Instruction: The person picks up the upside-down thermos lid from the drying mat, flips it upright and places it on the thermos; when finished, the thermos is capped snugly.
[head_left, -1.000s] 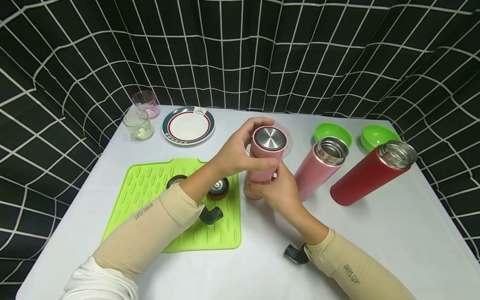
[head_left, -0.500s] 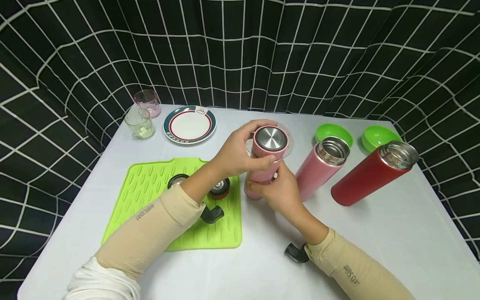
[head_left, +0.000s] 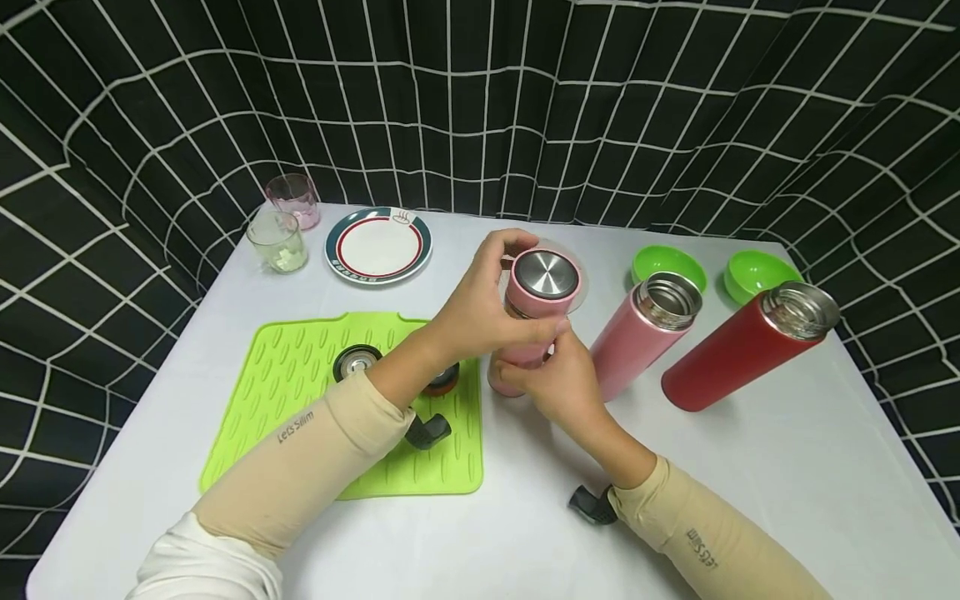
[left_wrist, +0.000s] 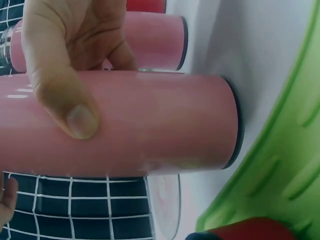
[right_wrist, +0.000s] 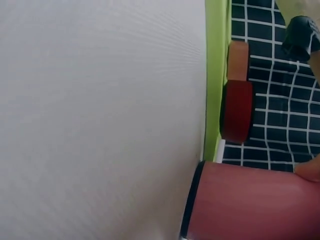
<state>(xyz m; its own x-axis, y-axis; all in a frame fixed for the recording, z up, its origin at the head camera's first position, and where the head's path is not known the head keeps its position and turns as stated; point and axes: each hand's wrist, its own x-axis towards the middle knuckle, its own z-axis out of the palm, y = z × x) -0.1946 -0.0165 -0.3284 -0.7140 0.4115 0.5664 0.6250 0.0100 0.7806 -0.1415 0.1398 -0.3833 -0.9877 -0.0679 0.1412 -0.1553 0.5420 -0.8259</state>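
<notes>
A pink flask (head_left: 525, 346) stands upright on the white table (head_left: 750, 483), just right of the green mat (head_left: 292, 383). My left hand (head_left: 483, 304) grips its pink cap (head_left: 546, 279) with the steel top, fingers curled round the rim. My right hand (head_left: 551, 379) holds the lower body. In the left wrist view the right hand's thumb (left_wrist: 67, 107) presses on the pink flask (left_wrist: 160, 125). The flask's base (right_wrist: 250, 205) rests on the table in the right wrist view.
An open pink flask (head_left: 637, 333) and an open red flask (head_left: 738, 350) stand to the right, two green bowls (head_left: 667, 265) behind them. On the mat lie a black-and-steel cap (head_left: 356, 362) and a red cap (head_left: 444, 379). A plate (head_left: 377, 246) and two glasses (head_left: 277, 242) sit far left.
My left hand has turned around the cap, its thumb sliding further across the front. The flask and my right hand stay in place.
</notes>
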